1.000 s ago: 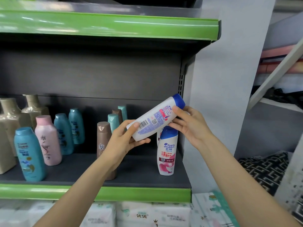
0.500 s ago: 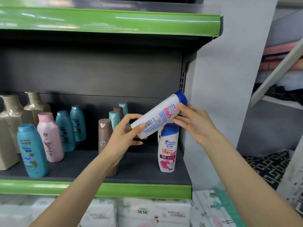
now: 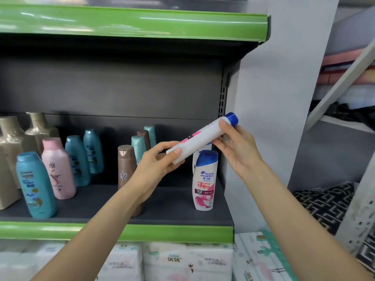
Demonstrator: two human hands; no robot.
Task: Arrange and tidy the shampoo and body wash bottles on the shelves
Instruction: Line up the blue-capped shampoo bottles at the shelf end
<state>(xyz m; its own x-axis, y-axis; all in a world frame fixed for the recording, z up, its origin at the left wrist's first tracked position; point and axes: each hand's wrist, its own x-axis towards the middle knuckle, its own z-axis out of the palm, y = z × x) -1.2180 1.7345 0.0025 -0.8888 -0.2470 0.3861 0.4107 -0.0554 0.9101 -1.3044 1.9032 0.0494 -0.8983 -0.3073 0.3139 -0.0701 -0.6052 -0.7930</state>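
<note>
Two hands: our left hand grips the base of the white bottle; our right hand holds it near the blue cap.
Bottle: we hold it in the air, tilted, cap up to the right.
Below: another bottle stands just under it.
Room: we see bare shelf between that and the brown bottle.
Edge: we think the wall post sits close on the right.

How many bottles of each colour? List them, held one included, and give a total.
Teal bottles: 5
Beige bottles: 2
Brown bottles: 2
Pink bottle: 1
White bottles with blue caps: 3 (one held, one mostly hidden behind the standing one)
Total: 13
</note>
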